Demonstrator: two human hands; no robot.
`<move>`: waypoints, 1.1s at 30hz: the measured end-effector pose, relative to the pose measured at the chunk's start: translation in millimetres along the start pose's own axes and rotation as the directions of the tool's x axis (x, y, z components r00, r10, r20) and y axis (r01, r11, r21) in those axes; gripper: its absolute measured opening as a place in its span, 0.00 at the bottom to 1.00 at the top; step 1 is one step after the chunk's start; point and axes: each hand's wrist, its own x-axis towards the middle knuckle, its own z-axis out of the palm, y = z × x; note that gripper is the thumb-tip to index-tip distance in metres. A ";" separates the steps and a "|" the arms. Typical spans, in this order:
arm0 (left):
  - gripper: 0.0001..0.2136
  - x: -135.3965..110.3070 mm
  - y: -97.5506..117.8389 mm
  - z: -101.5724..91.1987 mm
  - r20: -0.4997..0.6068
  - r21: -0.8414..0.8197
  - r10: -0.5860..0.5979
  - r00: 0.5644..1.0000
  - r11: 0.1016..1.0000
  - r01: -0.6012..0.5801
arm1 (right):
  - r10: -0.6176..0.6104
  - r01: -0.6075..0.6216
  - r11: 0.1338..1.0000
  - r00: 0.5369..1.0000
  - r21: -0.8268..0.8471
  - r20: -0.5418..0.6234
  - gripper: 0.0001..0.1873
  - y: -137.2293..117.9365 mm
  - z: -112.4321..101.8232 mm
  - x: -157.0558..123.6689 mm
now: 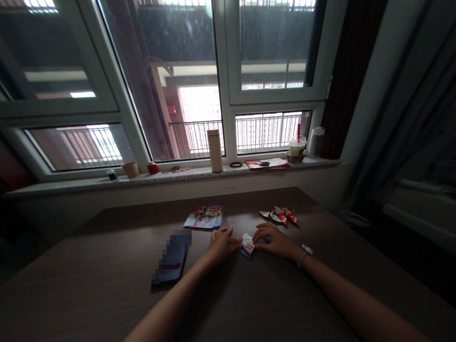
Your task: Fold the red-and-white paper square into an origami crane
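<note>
Between my two hands, a small piece of folded paper (247, 241), white with printed colour and a blue lower tip, is held just over the brown table (228, 304). My left hand (223, 244) pinches its left edge between thumb and forefinger. On the other side my right hand (273, 240), with a pale band at the wrist, has its fingertips closed on the right edge. Several folded paper figures (281, 214), red and white and pointed like cranes, lie beyond my right hand. Printed sheets (204, 217) rest beyond my left hand.
A dark blue, partly blurred flat object (173, 261) lies left of my left forearm. Along the windowsill (174, 176) stand a tan bottle (214, 151), a paper cup (130, 169), a lidded drink cup with a red straw (297, 145), and scissors (263, 163) on red paper.
</note>
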 end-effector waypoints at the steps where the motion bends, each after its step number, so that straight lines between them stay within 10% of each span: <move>1: 0.17 -0.6 1.0 -1.0 0.001 -0.001 -0.003 1.000 1.000 0.003 | 0.007 -0.007 1.000 1.000 -0.002 0.002 0.08 -0.7 -0.4 -0.1; 33: 0.06 1.7 23.7 4.6 -0.241 -0.131 -0.103 0.965 0.989 0.073 | -0.029 -0.019 0.979 0.972 -0.202 -0.232 0.06 -14.6 21.9 4.8</move>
